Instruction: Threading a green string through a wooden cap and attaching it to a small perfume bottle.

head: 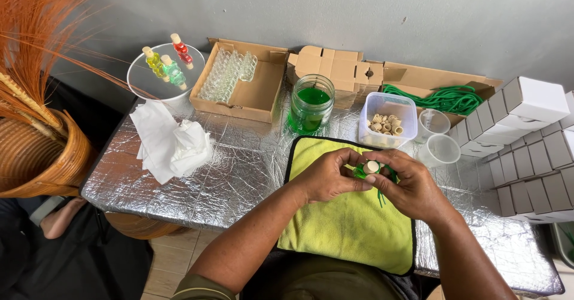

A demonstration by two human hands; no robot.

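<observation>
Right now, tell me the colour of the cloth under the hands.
Yellow cloth, black-edged; head view.

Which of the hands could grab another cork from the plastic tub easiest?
Probably the right hand: the plastic tub of corks sits just beyond it, while the left hand would have to cross over.

Both forearms are bare from the elbow down. No rings, watch or gloves are worn on the hands. An olive-green garment (pixel 323 283) covers the torso.
</observation>
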